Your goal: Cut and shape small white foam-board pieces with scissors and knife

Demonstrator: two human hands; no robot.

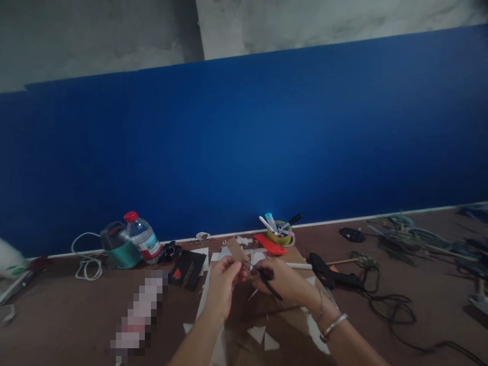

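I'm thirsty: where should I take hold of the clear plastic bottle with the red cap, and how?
Probably around the tapered shoulder of the clear plastic bottle with the red cap, coming from the front and above. It stands upright with that part uncovered, while a teal, dark-topped container crowds its left and a small black object its right base.

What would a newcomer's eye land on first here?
Probably the broad blue band of the wall, filling much of the middle of the picture. Next, the bright red object beside the pen holder, near the wall's foot. Then, below centre, the person's left grip on a tan piece and right grip on a dark-handled tool.
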